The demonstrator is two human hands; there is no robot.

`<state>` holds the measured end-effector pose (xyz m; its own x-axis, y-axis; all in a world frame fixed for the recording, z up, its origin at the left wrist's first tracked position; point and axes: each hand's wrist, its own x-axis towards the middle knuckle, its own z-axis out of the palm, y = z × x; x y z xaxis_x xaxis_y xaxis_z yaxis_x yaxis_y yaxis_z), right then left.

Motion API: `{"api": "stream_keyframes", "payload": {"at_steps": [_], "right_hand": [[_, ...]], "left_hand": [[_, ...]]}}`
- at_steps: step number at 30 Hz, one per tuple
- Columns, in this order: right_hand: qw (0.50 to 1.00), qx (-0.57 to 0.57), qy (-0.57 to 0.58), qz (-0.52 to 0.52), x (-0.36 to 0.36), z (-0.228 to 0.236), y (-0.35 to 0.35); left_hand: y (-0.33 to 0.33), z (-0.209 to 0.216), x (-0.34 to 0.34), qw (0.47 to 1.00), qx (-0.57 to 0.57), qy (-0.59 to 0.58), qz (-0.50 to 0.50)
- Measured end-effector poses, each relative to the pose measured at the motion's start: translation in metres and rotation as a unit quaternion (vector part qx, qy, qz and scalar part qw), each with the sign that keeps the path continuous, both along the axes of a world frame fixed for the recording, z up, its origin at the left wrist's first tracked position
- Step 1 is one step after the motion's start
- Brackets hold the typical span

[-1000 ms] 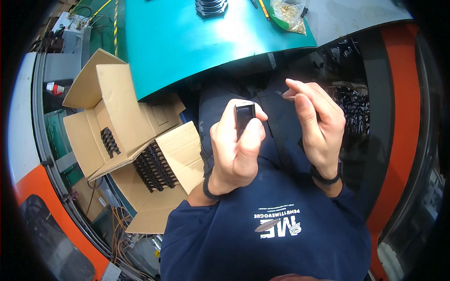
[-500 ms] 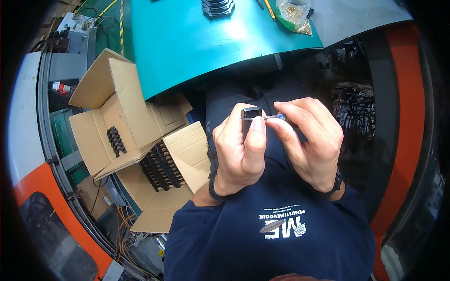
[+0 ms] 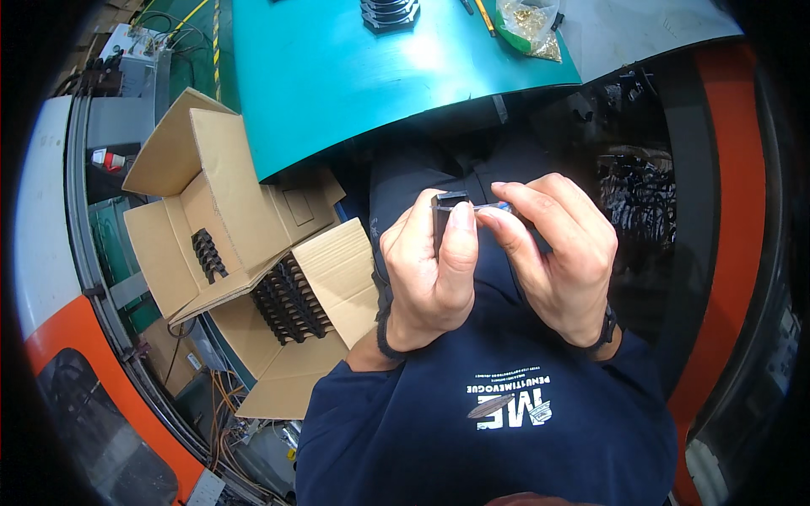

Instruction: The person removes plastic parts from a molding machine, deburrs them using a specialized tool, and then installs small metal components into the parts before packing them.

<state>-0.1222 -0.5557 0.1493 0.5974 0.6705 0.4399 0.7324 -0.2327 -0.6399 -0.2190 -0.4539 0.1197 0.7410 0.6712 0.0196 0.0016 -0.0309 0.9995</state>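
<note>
My left hand [image 3: 429,282] is wrapped round a small black block-like part [image 3: 451,199], its squared end upward and the thumb pressed on its near edge. Between the thumb and forefinger of my right hand [image 3: 567,257] is a slim metal-tipped tool [image 3: 484,206] showing a bit of blue. Its tip reaches sideways to the top of the part, beside my left thumb. My fingers hide most of the handle, so its exact kind cannot be made out. Both hands are held over my lap, close together.
To the left, an open cardboard box [image 3: 173,221] holds a few black ribbed parts [image 3: 207,255]; a second box [image 3: 337,261] below holds rows of them [image 3: 291,304]. On the green table [image 3: 337,93] are a black stack [image 3: 390,15], a yellow pen [image 3: 485,17] and a bag of small brass-coloured pieces [image 3: 536,38].
The metal tool has tilted slightly and its tip sits a little higher at the part's top. Both hands have shifted very slightly and keep their grips.
</note>
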Motion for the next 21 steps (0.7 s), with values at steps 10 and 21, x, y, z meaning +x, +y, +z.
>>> {"api": "stream_keyframes", "payload": {"at_steps": [10, 21], "right_hand": [[1.0, -0.002, 0.007, -0.009, -0.0025, -0.0009, 0.0006], [0.998, 0.005, 0.039, -0.049, -0.0036, 0.0012, 0.0003]], "left_hand": [[-0.0031, 0.0004, 0.0011, 1.0, -0.017, -0.008, 0.014], [-0.0032, -0.0019, 0.0043, 0.997, -0.053, -0.044, 0.028]]}}
